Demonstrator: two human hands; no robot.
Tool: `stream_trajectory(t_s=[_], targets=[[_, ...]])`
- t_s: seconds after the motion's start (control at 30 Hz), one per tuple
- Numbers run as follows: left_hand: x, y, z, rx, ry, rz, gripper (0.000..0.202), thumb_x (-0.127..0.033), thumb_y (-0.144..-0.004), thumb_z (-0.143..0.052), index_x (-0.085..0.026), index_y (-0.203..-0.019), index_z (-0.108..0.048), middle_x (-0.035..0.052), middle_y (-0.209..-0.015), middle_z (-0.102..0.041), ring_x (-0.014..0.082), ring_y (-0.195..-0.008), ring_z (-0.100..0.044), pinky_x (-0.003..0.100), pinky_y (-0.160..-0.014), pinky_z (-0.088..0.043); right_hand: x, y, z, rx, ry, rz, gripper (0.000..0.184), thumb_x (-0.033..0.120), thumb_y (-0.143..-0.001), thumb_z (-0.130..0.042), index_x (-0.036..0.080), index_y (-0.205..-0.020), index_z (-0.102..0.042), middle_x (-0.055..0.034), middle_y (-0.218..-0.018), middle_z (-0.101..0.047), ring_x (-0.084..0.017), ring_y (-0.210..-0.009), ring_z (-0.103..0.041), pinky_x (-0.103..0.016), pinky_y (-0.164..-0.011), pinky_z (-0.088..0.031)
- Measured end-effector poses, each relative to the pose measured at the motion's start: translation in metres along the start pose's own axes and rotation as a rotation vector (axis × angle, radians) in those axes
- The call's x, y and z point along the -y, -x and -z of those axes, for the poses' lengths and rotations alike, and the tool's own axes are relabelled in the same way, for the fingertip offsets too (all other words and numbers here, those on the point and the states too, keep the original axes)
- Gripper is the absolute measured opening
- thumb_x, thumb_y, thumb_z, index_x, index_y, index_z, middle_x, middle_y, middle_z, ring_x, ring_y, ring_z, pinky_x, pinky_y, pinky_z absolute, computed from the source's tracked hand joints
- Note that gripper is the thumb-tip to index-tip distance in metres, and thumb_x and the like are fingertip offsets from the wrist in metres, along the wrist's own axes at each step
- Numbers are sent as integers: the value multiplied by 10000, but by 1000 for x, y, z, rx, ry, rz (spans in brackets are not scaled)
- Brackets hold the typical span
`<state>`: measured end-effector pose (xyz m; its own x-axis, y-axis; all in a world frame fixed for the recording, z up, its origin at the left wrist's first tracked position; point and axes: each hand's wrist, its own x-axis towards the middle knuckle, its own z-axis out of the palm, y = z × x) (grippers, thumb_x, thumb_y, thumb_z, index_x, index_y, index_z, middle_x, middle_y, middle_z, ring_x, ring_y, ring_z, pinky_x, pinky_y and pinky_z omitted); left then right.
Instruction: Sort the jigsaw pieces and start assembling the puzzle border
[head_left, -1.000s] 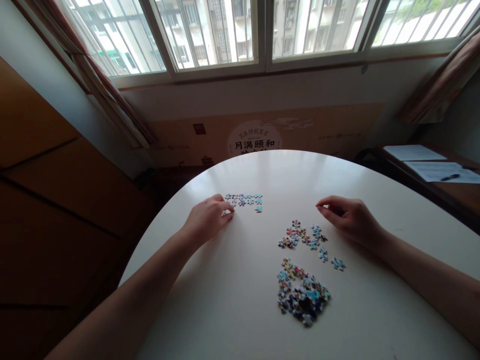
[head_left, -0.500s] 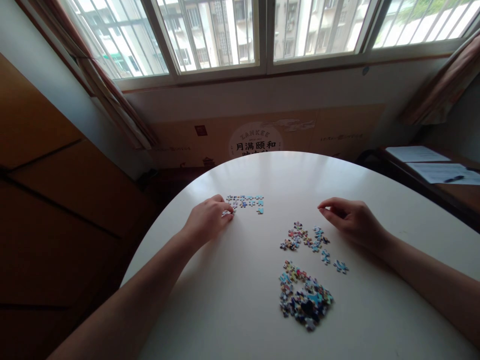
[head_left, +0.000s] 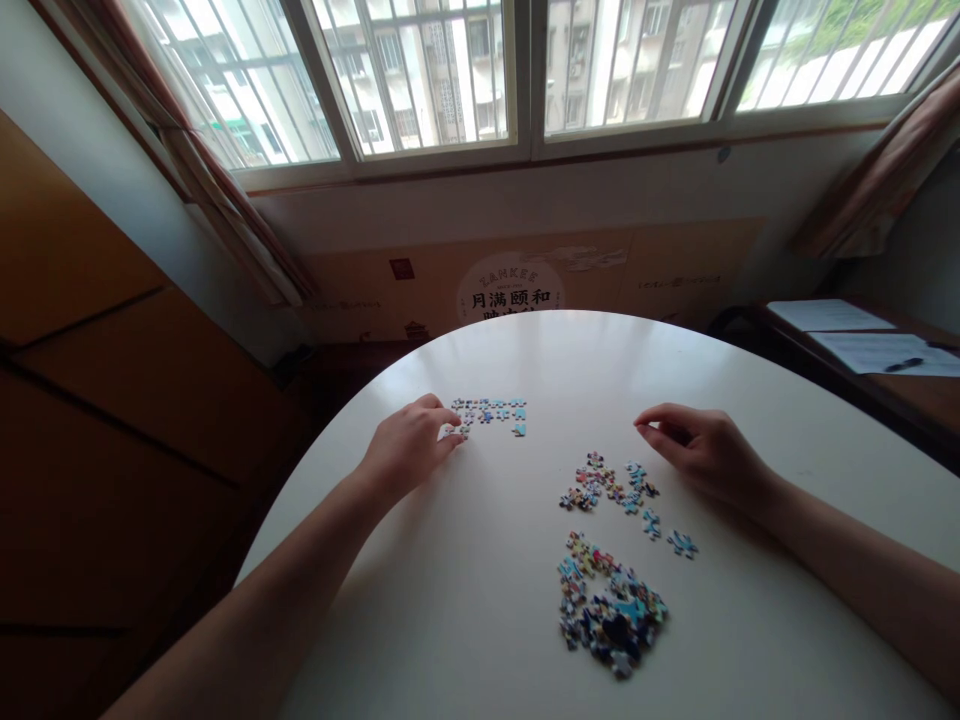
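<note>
Left grip [head_left: 409, 450] at puzzle strip [head_left: 491, 411], pinch unclear

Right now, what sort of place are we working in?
Probably a room in a flat, not a workshop: a round white table with loose jigsaw pieces, curtained windows facing apartment blocks, and a side desk holding papers and a pen.

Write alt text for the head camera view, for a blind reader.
The left hand touches a joined strip of puzzle pieces on a round white table; the right hand rests beside scattered loose pieces, a heap nearer.
</note>
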<state>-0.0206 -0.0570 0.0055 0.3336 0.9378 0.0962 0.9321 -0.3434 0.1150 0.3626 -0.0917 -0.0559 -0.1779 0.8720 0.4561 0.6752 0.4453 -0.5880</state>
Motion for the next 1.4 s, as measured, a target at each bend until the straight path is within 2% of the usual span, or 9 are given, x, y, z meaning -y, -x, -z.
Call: stream_trajectory(t_s=[0.2,0.4,0.57,0.73,0.83,1.0,1.13,1.27,1.4], targets=[[2,0,0,-11,-2,-41,273,-304,-904,-587,-243,-1109,-756,53,-1126,-676,201,-866,-674,291,-700,-491,0,0,0,-6,-4,6,227,379,-932,-594,192,-897,-716,18,-562,-544,-120,-477,-448,-270,-487,-392],[-15,4,-1,-147,73,-159,241,-297,-960,-532,-199,-974,-751,59,-1019,-691,168,-763,-642,292,-675,-477,-1,0,1,-4,-16,-12,212,370,-927,-607,188,-904,-713,29,-569,-528,-113,-489,-433,-270,-504,-379],[-44,17,-9,-23,182,-497,250,-307,-993,-507,-207,-928,-726,55,-930,-696,164,-786,-642,291,-692,-482,1,-2,1,9,-30,-19,193,338,-916,-601,180,-914,-713,32,-561,-533,-112,-491,-431,-268,-509,-371],[-57,19,-25,51,233,-613,348,-379,-1001,-482,-189,-757,-642,31,-774,-633,124,-642,-561,270,-601,-430,1,-5,0,-7,-28,-9,213,350,-911,-596,174,-900,-715,27,-555,-538,-113,-487,-438,-271,-512,-371],[-59,17,-32,37,234,-585,416,-387,-996,-459,-188,-638,-532,13,-697,-566,115,-591,-496,268,-571,-387,1,-6,-1,-10,-27,-9,222,351,-912,-587,171,-904,-717,22,-563,-551,-115,-492,-451,-272,-517,-370],[-65,15,-36,38,177,-499,409,-426,-956,-501,-187,-625,-488,-2,-690,-561,120,-596,-471,280,-573,-325,0,-7,-4,-44,18,-24,229,352,-909,-578,174,-907,-722,20,-579,-572,-118,-504,-476,-270,-547,-389],[-78,14,-32,107,109,-387,498,-582,-924,-513,-187,-620,-501,13,-720,-604,144,-621,-495,297,-568,-288,-2,-8,-6,-70,75,-36,238,357,-910,-573,175,-907,-726,10,-598,-596,-129,-520,-512,-275,-585,-412],[-97,11,-24,227,51,-274,680,-789,-883,-400,-192,-573,-497,55,-661,-605,189,-620,-519,320,-554,-294,-2,-9,-7,-83,134,-47,248,353,-906,-561,174,-910,-733,-7,-616,-625,-150,-544,-553,-285,-610,-419],[-108,14,-19,273,50,-181,742,-875,-824,-373,-194,-552,-486,76,-624,-595,201,-590,-536,335,-552,-339,-1,-9,-9,-96,184,-49,256,356,-899,-552,183,-897,-741,-21,-636,-647,-169,-578,-587,-293,-640,-428]])
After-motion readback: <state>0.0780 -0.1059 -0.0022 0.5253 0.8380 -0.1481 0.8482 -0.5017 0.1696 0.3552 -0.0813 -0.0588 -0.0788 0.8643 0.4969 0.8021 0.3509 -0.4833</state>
